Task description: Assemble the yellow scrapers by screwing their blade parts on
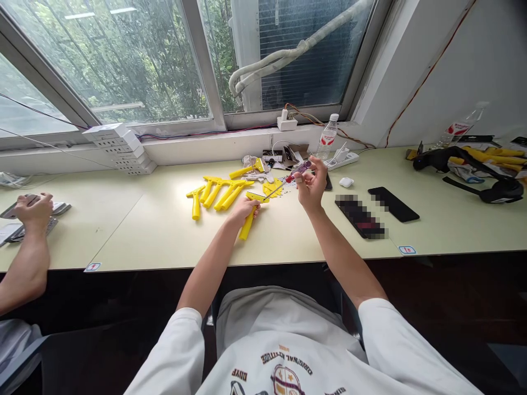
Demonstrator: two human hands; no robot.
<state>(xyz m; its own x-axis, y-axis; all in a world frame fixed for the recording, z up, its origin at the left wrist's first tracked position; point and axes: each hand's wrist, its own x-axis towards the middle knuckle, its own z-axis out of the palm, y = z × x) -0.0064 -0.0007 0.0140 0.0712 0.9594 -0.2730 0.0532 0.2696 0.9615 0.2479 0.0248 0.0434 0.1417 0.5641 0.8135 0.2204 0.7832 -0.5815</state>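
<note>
My left hand [244, 210] is closed around a yellow T-shaped scraper [247, 226], its handle pointing down toward me and its wide head up. In my right hand [312, 184] is a screwdriver [302, 169] with a clear red-purple handle. Its thin shaft slants down to the left, and the tip is at the scraper's head; whether it touches a screw is too small to tell. Left of my hands lie several similar yellow scrapers [224, 192]. Just beyond are flat yellow pieces [272, 188] and another yellow scraper [249, 168] near whitish gloves or cloth.
Two dark phones [393, 204] and a white earbud case [346, 182] lie on the right. Behind stand a water bottle [328, 136] and a power strip [342, 159]. White boxes [119, 148] are stacked back left. Another person's hand [33, 211] is at far left. A black headset [473, 167] lies far right.
</note>
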